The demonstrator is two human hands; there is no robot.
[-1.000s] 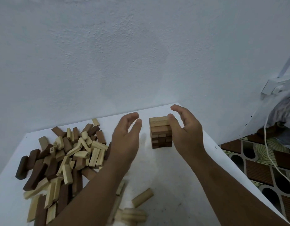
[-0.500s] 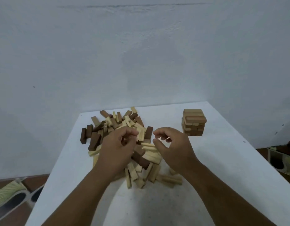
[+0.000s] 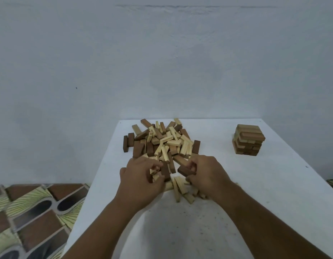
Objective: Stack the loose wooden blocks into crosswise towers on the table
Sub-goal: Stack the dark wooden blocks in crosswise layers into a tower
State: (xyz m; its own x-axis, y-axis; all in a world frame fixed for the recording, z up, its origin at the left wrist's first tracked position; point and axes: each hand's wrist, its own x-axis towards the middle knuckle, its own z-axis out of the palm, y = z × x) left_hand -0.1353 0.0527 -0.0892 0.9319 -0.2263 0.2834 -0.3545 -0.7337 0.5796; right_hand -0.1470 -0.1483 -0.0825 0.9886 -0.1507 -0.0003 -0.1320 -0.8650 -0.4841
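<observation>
Both hands have left the finished tower (image 3: 248, 139), now well off beyond the right hand (image 3: 206, 173), which grips a dark block (image 3: 185, 171) while the left hand (image 3: 141, 176) pinches blocks from the loose pile (image 3: 162, 143) on the counter (image 3: 255, 193), starting the next tower.

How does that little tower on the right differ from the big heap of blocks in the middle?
The tower is neat, with layers laid crosswise; the heap lies jumbled at all angles. The tower stands alone, untouched; both hands, left hand and right hand, grip blocks at the heap's near edge. Both mix light and dark wood.

No text can be read; one pale block (image 3: 151, 134) bears small dark marks (too blurred to make out).
</observation>
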